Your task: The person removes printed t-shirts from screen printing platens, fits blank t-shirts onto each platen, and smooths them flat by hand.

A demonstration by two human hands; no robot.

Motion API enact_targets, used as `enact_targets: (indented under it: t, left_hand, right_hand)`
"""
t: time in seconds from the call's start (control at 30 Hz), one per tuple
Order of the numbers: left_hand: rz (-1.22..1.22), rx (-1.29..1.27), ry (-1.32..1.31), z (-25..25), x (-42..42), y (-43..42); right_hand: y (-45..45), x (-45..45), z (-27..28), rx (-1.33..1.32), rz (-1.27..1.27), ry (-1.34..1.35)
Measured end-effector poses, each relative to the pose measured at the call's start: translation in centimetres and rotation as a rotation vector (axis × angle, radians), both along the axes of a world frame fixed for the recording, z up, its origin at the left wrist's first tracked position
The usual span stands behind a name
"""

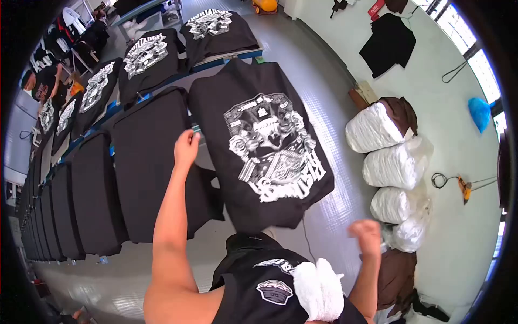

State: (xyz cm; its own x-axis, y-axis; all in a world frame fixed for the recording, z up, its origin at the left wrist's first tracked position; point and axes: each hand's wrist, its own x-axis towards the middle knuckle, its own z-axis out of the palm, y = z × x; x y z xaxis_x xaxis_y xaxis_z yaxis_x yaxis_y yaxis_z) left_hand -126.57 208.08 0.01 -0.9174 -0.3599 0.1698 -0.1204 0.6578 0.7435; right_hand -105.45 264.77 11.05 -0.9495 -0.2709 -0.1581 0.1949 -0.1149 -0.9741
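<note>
Directly ahead, a black T-shirt [216,102] lies spread on a board, its back carrying a large white and grey print [275,146]. My left hand [187,141] hovers by the shirt's left side, over the gap towards a plain black shirt [148,162]. Its fingers are curled closed, with nothing visible in them. Off to the right of the printed shirt, above the floor, is my right hand [367,230], slightly blurred. Its fingers are folded in, and no item shows in its grasp.
Plain black shirts [91,194] run along the near left row; printed ones [148,56] line the far row. White wrapped bundles [380,167] sit along the right wall, where a black shirt [388,43] hangs. Another person [46,83] stands far left. A cable [307,237] crosses the floor.
</note>
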Motion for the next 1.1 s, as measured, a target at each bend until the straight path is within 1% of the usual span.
enact_targets:
  t: [0.07, 0.1, 0.13, 0.17, 0.2, 0.23, 0.33, 0.37, 0.43, 0.47, 0.5, 0.53, 0.57, 0.6, 0.63, 0.67, 0.7, 0.77, 0.8, 0.83, 0.87, 0.9, 0.97, 1.0, 1.03, 1.1]
  left_hand:
    - [0.167, 0.221, -0.175, -3.9, -5.5, 0.8]
    - [0.272, 0.335, -0.260, -6.1, -7.3, 1.3]
    - [0.377, 0.446, -0.341, -7.1, -8.7, 1.5]
    - [0.330, 0.607, -0.497, -7.1, -8.4, 2.0]
    - [0.301, 0.904, -0.550, -7.1, -8.0, 2.4]
    - [0.263, 1.192, -0.601, -7.0, -7.6, 2.4]
    - [0.476, 1.091, -0.162, -9.7, -8.2, 2.0]
    - [0.449, 1.013, -0.098, -8.9, -8.3, 2.1]
    - [0.403, 0.857, 0.034, -5.6, -8.2, 3.3]
    - [0.412, 0.931, 0.094, 0.4, -7.5, 7.0]
    - [0.346, 0.983, 0.151, 1.0, -7.3, 8.0]
    - [0.371, 0.945, 0.245, 3.2, -6.9, 10.8]
    - [0.280, 0.938, 0.259, 6.7, -5.3, 13.9]
    - [0.164, 0.822, 0.199, 6.8, -3.9, 15.1]
    - [0.046, 0.597, 0.094, 7.6, -1.7, 17.2]
    - [-0.107, 0.355, 0.015, 8.4, 0.4, 19.5]
    - [-0.157, 0.331, -0.256, 11.2, 2.7, 21.5]
    - [0.078, 0.242, -0.236, 9.1, 4.3, 22.1]
    - [0.216, 0.218, -0.151, 6.8, 4.4, 21.4]
    - [0.353, 0.190, -0.071, 3.6, 4.4, 20.0]
    - [0.393, -0.030, -0.075, -0.2, 3.9, 17.6]
    - [0.469, -0.147, -0.081, -2.2, 3.0, 16.7]
    - [0.633, -0.373, -0.076, -4.1, 1.2, 14.8]
    - [0.478, -0.294, -0.226, -3.9, 0.8, 13.7]
    - [0.325, -0.214, -0.370, -3.7, 0.5, 12.4]
    - [0.210, -0.291, -0.478, -3.4, 0.0, 11.6]
  right_hand:
    - [-1.2, -1.4, -5.2, 0.437, 0.220, -0.385]
    - [-2.2, -1.6, -7.9, 0.382, 0.247, -0.469]
    - [-3.3, -2.0, -10.7, 0.324, 0.274, -0.552]
    - [-3.8, -2.9, -13.5, 0.274, 0.137, -0.654]
    - [-3.9, -4.1, -16.2, 0.217, 0.000, -0.753]
    - [-4.0, -5.3, -18.1, 0.018, -0.032, -0.793]
    - [-5.3, -8.7, -22.0, -0.573, -0.175, -0.912]
    - [-5.7, -9.6, -22.1, -0.485, -0.158, -0.894]
    - [-5.9, -11.4, -21.4, -0.304, -0.113, -0.843]
    - [-5.6, -11.9, -19.9, -0.310, -0.129, -0.786]
    - [-3.5, -11.7, -23.5, -0.318, -0.132, -0.744]
    - [-1.9, -11.4, -22.1, -0.304, -0.152, -0.565]
    - [-0.6, -11.2, -19.0, -0.344, -0.194, -0.505]
    - [0.5, -11.2, -15.1, -0.385, -0.233, -0.444]
    - [1.7, -12.1, -11.6, -0.477, -0.293, -0.502]
    - [4.5, -11.4, -10.5, -0.330, -0.256, -0.475]
    - [7.5, -10.5, -10.0, -0.188, -0.222, -0.441]
    - [11.4, -9.4, -9.0, -0.416, -0.050, -0.352]
    - [12.9, -9.3, -8.3, -0.529, 0.032, -0.308]
    - [13.7, -9.8, -7.3, -0.429, -0.072, -0.311]
    - [14.8, -10.3, -8.1, -0.213, -0.103, -0.349]
    - [15.2, -10.7, -9.5, -0.001, -0.141, -0.377]
    - [14.5, -10.9, -12.1, 0.212, -0.082, -0.502]
    - [14.2, -10.8, -13.3, 0.192, -0.027, -0.558]
    - [14.4, -10.6, -15.8, 0.180, 0.015, -0.557]
    - [12.1, -10.4, -14.9, 0.291, 0.044, -0.564]
